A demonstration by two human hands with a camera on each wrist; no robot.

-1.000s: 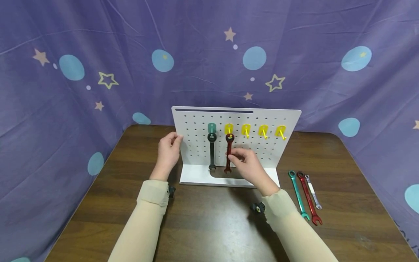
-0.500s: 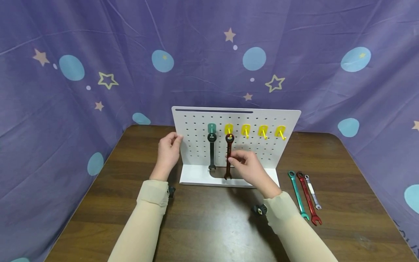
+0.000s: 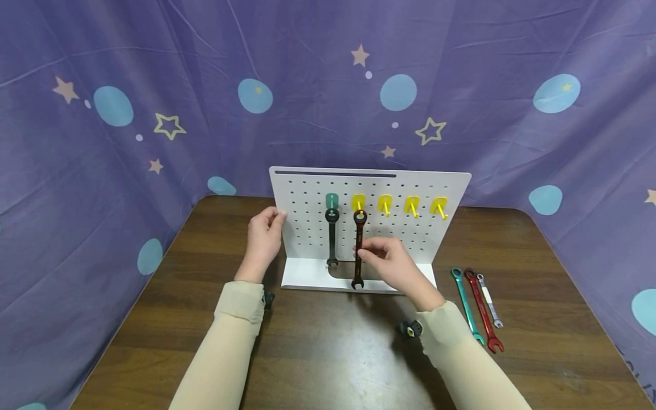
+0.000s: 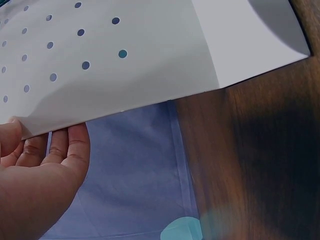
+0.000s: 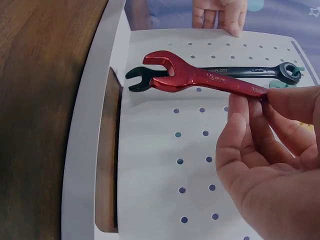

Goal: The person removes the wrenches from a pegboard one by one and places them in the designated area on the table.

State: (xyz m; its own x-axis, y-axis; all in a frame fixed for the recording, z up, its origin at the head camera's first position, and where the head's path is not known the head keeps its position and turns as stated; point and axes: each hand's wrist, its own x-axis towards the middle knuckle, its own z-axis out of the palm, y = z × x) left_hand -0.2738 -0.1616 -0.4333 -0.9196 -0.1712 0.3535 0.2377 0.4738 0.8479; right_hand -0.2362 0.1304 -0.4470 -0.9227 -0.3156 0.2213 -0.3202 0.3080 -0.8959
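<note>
My right hand [image 3: 394, 262] pinches the shaft of a red combination wrench [image 5: 200, 77] between thumb and fingers. In the head view the wrench's ring end lies at the tip of the leftmost yellow hook [image 3: 358, 201], and its open end points down, tipped out from the board. The right wrist view hides that ring end behind my hand. With my left hand [image 3: 263, 239] I grip the left edge of a white pegboard [image 4: 150, 75], thumb in front and fingers behind. A black combination wrench [image 3: 332, 239] hangs from the green hook [image 3: 332, 200], left of the red one.
Several more yellow hooks [image 3: 412, 205] line the board to the right. On the wooden table [image 3: 328, 341], right of the board, lie a green wrench [image 3: 467, 306], another red wrench [image 3: 483, 310] and a small silver wrench [image 3: 490, 300]. A purple curtain [image 3: 318, 131] stands behind.
The red wrench's open end has swung down and out from the board, towards me. My right hand has shifted slightly down with it. My left hand has kept its place on the edge.
</note>
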